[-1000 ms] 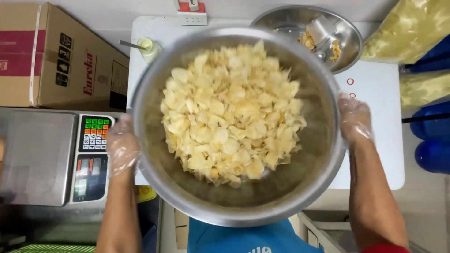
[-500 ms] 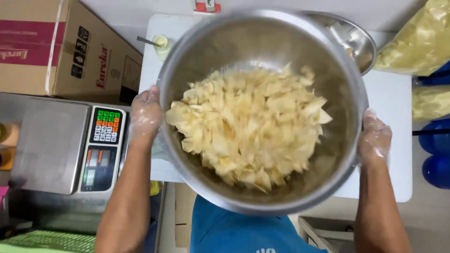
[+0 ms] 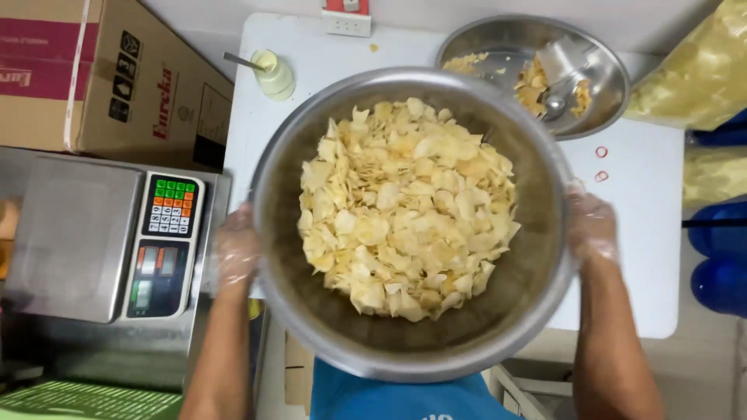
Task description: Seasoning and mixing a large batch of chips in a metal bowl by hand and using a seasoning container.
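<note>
I hold a large steel bowl (image 3: pixel 537 194) in front of my chest, above a white table (image 3: pixel 646 257). It is filled with a heap of pale yellow chips (image 3: pixel 405 206). My left hand (image 3: pixel 236 250), in a thin clear glove, grips the bowl's left rim. My right hand (image 3: pixel 593 228), gloved the same way, grips the right rim. Both hands look blurred.
A second steel bowl (image 3: pixel 603 78) with some chips and a spoon sits at the table's back right. A small bottle of yellow liquid (image 3: pixel 274 75) stands at the back left. A weighing scale (image 3: pixel 93 233) and a cardboard box (image 3: pixel 101 78) are on the left; bags of chips (image 3: pixel 696 70) on the right.
The bowl has been shaken and shifted; the chips slid toward me and to one side half a second ago, and now lie spread again in the bowl's middle.
</note>
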